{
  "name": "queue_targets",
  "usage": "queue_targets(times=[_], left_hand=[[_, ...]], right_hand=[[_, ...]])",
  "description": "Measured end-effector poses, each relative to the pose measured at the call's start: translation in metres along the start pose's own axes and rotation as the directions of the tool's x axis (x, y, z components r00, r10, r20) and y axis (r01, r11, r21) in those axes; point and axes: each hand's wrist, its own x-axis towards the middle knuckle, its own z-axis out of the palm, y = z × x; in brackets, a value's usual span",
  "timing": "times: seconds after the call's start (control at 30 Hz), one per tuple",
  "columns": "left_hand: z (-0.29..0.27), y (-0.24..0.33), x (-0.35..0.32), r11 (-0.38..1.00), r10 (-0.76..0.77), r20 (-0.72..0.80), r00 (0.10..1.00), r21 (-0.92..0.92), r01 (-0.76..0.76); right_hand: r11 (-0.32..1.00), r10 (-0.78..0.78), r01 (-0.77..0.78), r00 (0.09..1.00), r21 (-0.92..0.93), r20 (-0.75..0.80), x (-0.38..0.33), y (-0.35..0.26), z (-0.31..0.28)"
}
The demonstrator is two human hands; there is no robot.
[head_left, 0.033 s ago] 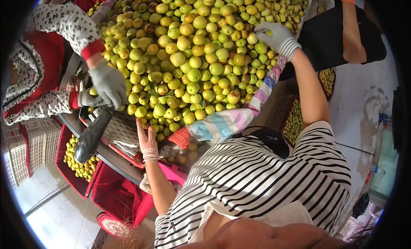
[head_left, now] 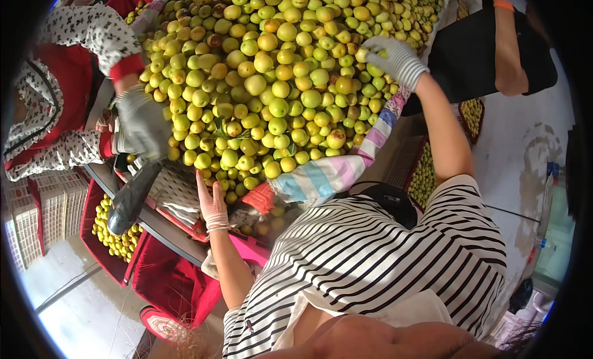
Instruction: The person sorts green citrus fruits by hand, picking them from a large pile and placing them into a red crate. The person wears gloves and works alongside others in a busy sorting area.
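A big heap of yellow-green jujubes [head_left: 272, 81], some blushed brown, spreads in front of me. My right hand [head_left: 395, 61], in a grey-and-white striped glove, is at the heap's right side with its fingers curled round a jujube [head_left: 382, 53]. Whether it holds more than this one is hidden. At the near left edge, my left hand [head_left: 212, 204] wears a pale pinkish glove. Its fingers are stretched out beside the lowest jujubes, next to a woven basket-like side [head_left: 179, 189] and a dark metal chute [head_left: 133, 198].
A co-worker's gloved hand [head_left: 143, 121] works at the heap's left edge, blurred. A striped cloth rim [head_left: 333, 177] borders the near side. Red-lined crates of jujubes [head_left: 114, 235] stand below left, another crate [head_left: 423, 180] at right. Another person's arm [head_left: 510, 50] shows at upper right.
My right hand has shifted slightly left and down, with the jujube in its fingers. The co-worker's gloved hand has drawn back to the left. My left hand stays put.
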Motion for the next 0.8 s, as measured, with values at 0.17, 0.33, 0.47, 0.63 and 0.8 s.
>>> queue_targets(times=[0.17, 0.33, 0.47, 0.63, 0.8], left_hand=[[-0.003, -0.012, 0.000, 0.994, -0.072, -0.039, 0.997, -0.084, 0.069], [0.001, -0.018, -0.001, 0.904, -0.059, -0.094, 0.994, -0.427, 0.013], [-0.004, -0.011, -0.009, 0.984, -0.001, -0.121, 0.993, -0.175, -0.020], [0.004, -0.005, -0.006, 0.999, 0.017, -0.159, 0.987, -0.034, -0.023], [0.002, 0.004, -0.009, 0.999, 0.020, -0.171, 0.985, -0.032, -0.025]], right_hand=[[0.992, -0.067, 0.062, 0.997, 0.114, 0.037, -0.019, -0.023, 0.024], [0.982, -0.097, 0.101, 0.995, -0.158, 0.033, 0.027, -0.087, 0.020], [0.914, -0.156, 0.084, 0.976, -0.397, -0.153, 0.110, -0.104, 0.004], [0.699, -0.045, 0.029, 0.999, -0.715, -0.003, 0.170, -0.109, 0.034], [0.647, 0.086, 0.033, 0.990, -0.761, 0.116, 0.176, -0.136, 0.016]])
